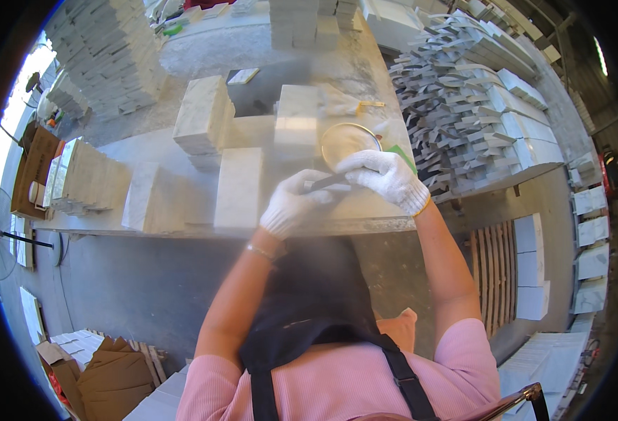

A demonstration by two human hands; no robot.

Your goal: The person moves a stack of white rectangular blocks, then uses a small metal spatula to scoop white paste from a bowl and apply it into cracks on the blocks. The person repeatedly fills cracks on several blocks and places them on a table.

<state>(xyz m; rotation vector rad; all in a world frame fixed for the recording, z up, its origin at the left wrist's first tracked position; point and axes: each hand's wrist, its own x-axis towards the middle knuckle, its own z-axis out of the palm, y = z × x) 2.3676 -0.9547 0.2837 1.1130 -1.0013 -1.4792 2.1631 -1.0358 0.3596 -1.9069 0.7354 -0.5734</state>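
Both my hands wear white knit gloves and meet above the near edge of the worktable. My left hand (295, 203) is closed around one end of a dark narrow flat strip (326, 183), whose exact kind I cannot make out. At the strip's other end, my right hand (387, 179) has its fingers closed, with a small pale edge showing beneath them. Just beyond the right hand stands a round tin (347, 142) with a gold rim and pale contents. Beside the left hand lies a pale veined stone tile stack (239, 188).
More tile stacks (200, 116) stand across the worktable (365, 223), with tall piles at the far left. A dark square (256, 98) carries a small tile. Stacked slabs (477, 119) fill the right side. A wooden pallet (495, 274) and cardboard (116, 375) lie below.
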